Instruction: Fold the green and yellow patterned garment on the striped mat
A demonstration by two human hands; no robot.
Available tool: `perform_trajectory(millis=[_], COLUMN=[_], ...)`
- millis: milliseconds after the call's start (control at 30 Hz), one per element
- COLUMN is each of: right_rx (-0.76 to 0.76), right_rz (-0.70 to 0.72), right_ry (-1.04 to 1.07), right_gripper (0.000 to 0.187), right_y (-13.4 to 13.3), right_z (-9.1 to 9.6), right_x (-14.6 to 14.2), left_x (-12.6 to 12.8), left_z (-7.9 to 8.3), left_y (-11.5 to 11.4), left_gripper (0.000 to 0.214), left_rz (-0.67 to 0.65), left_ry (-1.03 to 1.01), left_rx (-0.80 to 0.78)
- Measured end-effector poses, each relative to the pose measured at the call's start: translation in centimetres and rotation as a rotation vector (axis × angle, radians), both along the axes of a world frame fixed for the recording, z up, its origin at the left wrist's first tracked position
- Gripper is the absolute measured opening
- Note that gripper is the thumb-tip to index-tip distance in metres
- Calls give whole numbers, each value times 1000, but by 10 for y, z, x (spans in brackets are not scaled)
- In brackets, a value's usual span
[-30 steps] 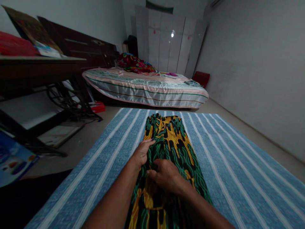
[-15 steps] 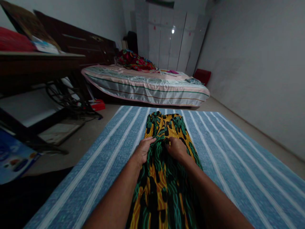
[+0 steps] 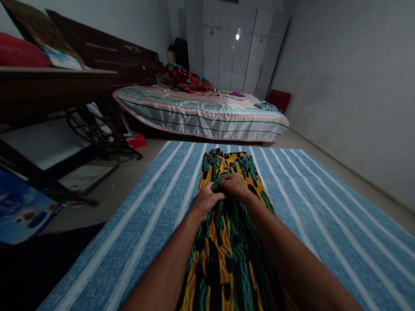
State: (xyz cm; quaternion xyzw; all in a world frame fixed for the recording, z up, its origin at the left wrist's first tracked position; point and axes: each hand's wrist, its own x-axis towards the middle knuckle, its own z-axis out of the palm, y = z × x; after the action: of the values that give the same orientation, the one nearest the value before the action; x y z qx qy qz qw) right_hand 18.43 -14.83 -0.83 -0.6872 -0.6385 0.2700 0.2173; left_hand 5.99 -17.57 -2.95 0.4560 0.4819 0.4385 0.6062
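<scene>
A long garment (image 3: 220, 255) with a yellow, green and black wavy print lies lengthwise on a blue-and-white striped cloth (image 3: 152, 194). Its far end, with bunched edges, points toward the bed. My left hand (image 3: 207, 201) pinches a fold of the fabric near the garment's middle, thumb stretched across it. Close beside it, my right hand (image 3: 236, 186) has its fingers closed on the same gathered part, slightly farther away from me. What lies between the fingertips is partly hidden. My forearms cover some of the garment's sides.
Beyond the striped cloth stands a low bed (image 3: 201, 116) with a red floral blanket (image 3: 191, 80) on it. At left are a table with an iron treadle base (image 3: 87, 129), a red box (image 3: 135, 140) and a blue printed package (image 3: 26, 211). A bare wall rises at right.
My right hand has moved up and left over the fabric, nearer my left hand. The left hand has shifted slightly right, its thumb now across the fold. The view has tilted a little.
</scene>
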Motion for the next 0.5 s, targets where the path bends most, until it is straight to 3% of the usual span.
perform_trajectory(millis=[167,300,500], right_rx=[54,103,63], right_rz=[47,80,98], right_ry=[107,192,321], right_gripper=[17,17,26], right_y=[2,3,-2], right_z=[-2,0,-3], right_x=[-8,-3,6], left_x=[8,11,13], left_z=[-7,-13,-18], left_y=[6,12,17], left_gripper=[38,27,4], left_rz=[217,198,261], left_ry=[206,357,372], left_rx=[74,127,76])
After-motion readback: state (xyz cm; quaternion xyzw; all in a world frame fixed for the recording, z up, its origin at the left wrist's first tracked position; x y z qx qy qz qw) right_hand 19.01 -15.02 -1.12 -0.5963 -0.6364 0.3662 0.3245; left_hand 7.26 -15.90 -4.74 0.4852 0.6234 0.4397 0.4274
